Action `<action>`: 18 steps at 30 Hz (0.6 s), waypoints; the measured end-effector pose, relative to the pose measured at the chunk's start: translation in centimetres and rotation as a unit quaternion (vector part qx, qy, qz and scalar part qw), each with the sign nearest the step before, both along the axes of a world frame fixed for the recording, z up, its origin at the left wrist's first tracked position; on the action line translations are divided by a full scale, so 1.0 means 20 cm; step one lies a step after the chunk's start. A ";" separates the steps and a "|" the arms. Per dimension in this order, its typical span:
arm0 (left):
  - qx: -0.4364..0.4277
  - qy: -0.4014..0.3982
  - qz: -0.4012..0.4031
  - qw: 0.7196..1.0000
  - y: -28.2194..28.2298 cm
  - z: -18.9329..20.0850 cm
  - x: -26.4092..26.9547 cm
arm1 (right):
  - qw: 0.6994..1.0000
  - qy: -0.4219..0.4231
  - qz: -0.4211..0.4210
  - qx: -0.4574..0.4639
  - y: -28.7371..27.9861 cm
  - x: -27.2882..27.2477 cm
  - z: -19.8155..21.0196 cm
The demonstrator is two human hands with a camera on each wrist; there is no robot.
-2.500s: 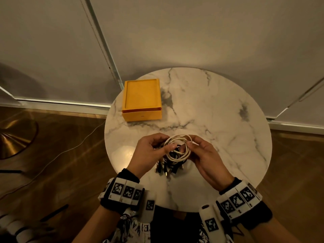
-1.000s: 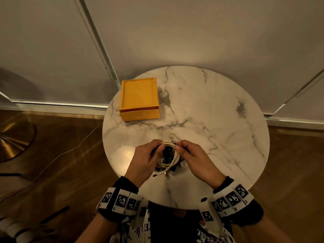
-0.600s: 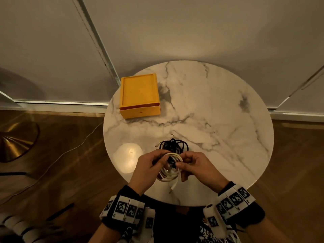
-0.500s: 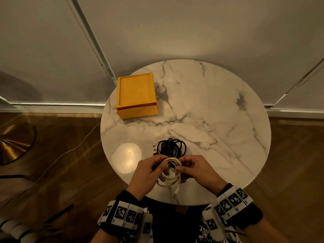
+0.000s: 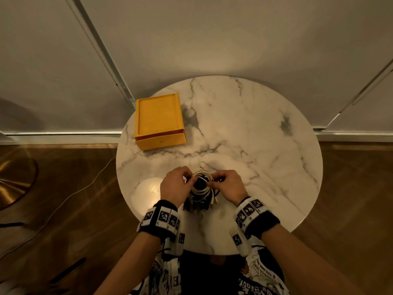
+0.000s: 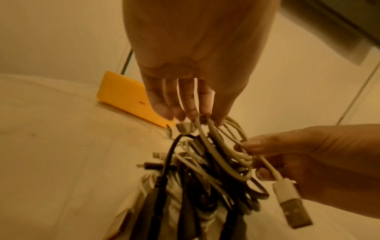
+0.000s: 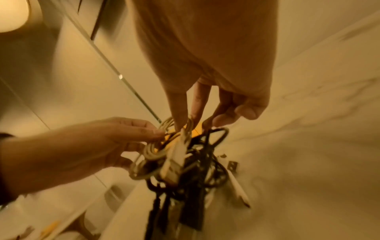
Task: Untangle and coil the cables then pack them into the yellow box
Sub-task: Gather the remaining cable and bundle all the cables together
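A white cable coil (image 5: 201,185) is held between both hands over the near part of the marble table (image 5: 265,150). My left hand (image 5: 187,179) pinches the coil's left side (image 6: 213,134). My right hand (image 5: 210,182) pinches its right side, and the coil's USB plug (image 6: 292,209) sticks out below those fingers. A bundle of black cables (image 5: 198,202) sits directly under the coil; black loops (image 7: 213,134) reach up among the white ones. I cannot tell whether the bundle is lifted. The yellow box (image 5: 159,122) stands apart at the table's far left, with nothing in its recessed top.
The round table stands against a pale wall with a metal rail (image 5: 100,45). Wooden floor surrounds it, with a thin cord (image 5: 70,196) on the left and a brass lamp base (image 5: 12,184) at the far left. A bright lamp reflection (image 5: 148,188) lies beside my left hand.
Both hands have carried the white coil away from the table's near edge and over the black bundle, which earlier lay beyond the hands.
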State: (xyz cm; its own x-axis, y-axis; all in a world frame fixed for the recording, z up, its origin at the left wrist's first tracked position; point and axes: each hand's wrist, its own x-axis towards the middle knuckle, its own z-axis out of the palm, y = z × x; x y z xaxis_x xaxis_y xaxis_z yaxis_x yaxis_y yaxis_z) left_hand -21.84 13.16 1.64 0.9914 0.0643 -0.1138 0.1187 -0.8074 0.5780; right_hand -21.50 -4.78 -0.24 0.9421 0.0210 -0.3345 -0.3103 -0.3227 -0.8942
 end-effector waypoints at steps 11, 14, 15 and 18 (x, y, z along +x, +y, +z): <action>-0.184 0.304 0.029 0.934 0.15 -0.14 0.12 | 0.984 0.103 0.032 -0.142 0.05 -0.01 -0.13; -0.144 0.322 -0.020 0.935 0.15 -0.15 0.13 | 0.982 0.093 0.064 -0.149 0.07 0.00 -0.15; -0.136 0.328 -0.027 0.935 0.14 -0.14 0.13 | 0.982 0.093 0.074 -0.149 0.07 0.00 -0.16; -0.092 0.337 -0.058 0.935 0.10 -0.13 0.13 | 0.980 0.083 0.101 -0.148 0.07 -0.01 -0.19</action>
